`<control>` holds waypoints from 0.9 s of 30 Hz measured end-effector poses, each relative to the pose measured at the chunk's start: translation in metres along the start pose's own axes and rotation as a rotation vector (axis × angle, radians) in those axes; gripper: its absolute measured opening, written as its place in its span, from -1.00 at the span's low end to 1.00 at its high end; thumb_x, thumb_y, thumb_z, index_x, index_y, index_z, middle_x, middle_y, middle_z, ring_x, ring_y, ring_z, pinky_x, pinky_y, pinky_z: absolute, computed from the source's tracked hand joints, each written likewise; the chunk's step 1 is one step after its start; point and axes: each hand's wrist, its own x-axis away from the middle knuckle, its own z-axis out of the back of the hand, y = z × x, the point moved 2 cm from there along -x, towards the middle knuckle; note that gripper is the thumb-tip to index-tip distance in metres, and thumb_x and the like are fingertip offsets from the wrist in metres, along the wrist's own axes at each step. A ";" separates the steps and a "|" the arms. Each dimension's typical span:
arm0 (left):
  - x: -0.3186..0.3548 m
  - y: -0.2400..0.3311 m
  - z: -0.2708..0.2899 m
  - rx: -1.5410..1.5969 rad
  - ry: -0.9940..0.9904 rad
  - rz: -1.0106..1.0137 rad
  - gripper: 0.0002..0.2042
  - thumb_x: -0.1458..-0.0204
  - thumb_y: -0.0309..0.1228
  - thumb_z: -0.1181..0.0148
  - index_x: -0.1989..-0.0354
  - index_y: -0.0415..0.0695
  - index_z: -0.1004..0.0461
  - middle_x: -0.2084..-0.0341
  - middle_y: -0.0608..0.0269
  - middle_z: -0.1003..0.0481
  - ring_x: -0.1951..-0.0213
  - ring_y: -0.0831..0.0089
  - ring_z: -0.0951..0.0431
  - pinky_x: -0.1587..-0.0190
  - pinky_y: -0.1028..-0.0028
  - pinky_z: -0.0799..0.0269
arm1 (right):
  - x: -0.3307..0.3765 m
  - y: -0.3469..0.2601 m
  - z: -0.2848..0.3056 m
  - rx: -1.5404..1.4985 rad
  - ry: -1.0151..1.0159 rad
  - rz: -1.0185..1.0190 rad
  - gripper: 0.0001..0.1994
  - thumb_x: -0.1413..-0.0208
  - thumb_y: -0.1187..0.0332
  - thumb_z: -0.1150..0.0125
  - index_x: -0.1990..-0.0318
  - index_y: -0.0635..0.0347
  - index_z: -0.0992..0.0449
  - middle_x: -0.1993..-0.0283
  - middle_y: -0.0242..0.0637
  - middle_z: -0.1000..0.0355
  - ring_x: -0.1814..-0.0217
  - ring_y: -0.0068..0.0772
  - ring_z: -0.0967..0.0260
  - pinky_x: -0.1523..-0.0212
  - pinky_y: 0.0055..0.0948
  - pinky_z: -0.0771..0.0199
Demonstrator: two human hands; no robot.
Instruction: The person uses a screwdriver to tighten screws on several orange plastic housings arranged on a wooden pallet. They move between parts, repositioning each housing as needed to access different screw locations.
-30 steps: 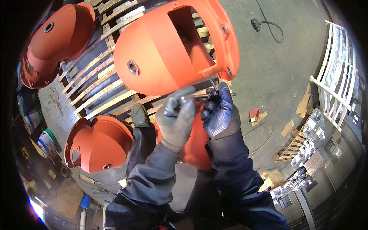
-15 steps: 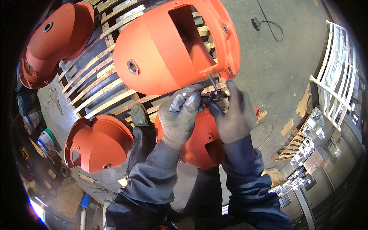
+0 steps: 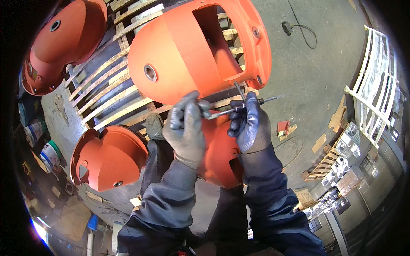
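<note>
My right hand (image 3: 253, 126), in a grey glove with dark fingertips, is closed round the middle of a tap wrench (image 3: 223, 114). This slim metal tool has a short cross bar angled away from me and a thin bit pointing right. The tool's left end meets the curled fingers of my gloved left hand (image 3: 186, 128), which look pinched on it, though the contact is partly hidden. Just below my hands is an orange rounded casting (image 3: 215, 147), partly covered by them. Beyond them, a larger orange casting (image 3: 171, 55) with a rectangular opening lies on a wooden pallet (image 3: 112, 102).
Other orange castings stand to my left, one near (image 3: 117, 164) and one far (image 3: 70, 36). A black cable with a connector (image 3: 287, 28) lies on the concrete floor. White metal racking (image 3: 371, 85) and a pallet with parts (image 3: 326, 162) are at the right. My boot (image 3: 154, 126) is beside the pallet.
My right hand has turned, palm now showing, and the tool has swung so its thin bit points right. My left hand has shifted slightly left, toward the tool's end.
</note>
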 end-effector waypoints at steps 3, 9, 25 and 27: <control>-0.011 0.003 0.017 0.056 0.284 -0.020 -0.68 -0.43 -0.34 -0.16 -0.14 -0.39 -0.53 0.26 0.05 -0.64 0.28 0.42 -0.62 0.13 0.42 -0.59 | -0.006 0.012 0.000 -0.443 -0.112 -0.159 -0.45 -0.43 -0.23 -0.08 0.02 0.12 -0.65 0.39 -0.53 -0.43 0.47 -0.70 -0.33 0.50 -0.58 -0.29; -0.007 0.002 0.023 0.039 0.228 0.065 -0.62 -0.43 -0.24 -0.19 -0.15 -0.36 -0.52 0.26 0.08 -0.63 0.30 0.42 -0.62 0.13 0.43 -0.60 | -0.019 0.023 0.003 -0.816 -0.339 -0.299 -0.39 -0.42 -0.26 -0.06 -0.08 0.15 -0.66 0.35 -0.52 -0.49 0.44 -0.78 -0.35 0.47 -0.63 -0.31; -0.003 0.005 0.027 -0.012 0.106 0.148 -0.66 -0.45 -0.30 -0.16 -0.19 -0.34 -0.52 0.20 0.11 -0.64 0.23 0.45 -0.62 0.07 0.43 -0.58 | 0.026 -0.009 0.024 1.191 0.412 1.070 -0.35 -0.01 0.28 -0.58 -0.28 0.14 -0.47 -0.08 -0.06 -0.47 0.01 0.00 -0.51 0.08 -0.12 -0.57; -0.001 0.005 0.025 -0.031 0.049 0.147 -0.66 -0.44 -0.32 -0.17 -0.21 -0.31 -0.52 0.16 0.12 -0.66 0.21 0.46 -0.63 0.04 0.43 -0.58 | 0.018 -0.014 0.028 1.327 0.418 1.041 -0.36 -0.01 0.27 -0.57 -0.28 0.09 -0.48 -0.09 -0.06 -0.48 -0.02 0.08 -0.48 0.01 -0.02 -0.54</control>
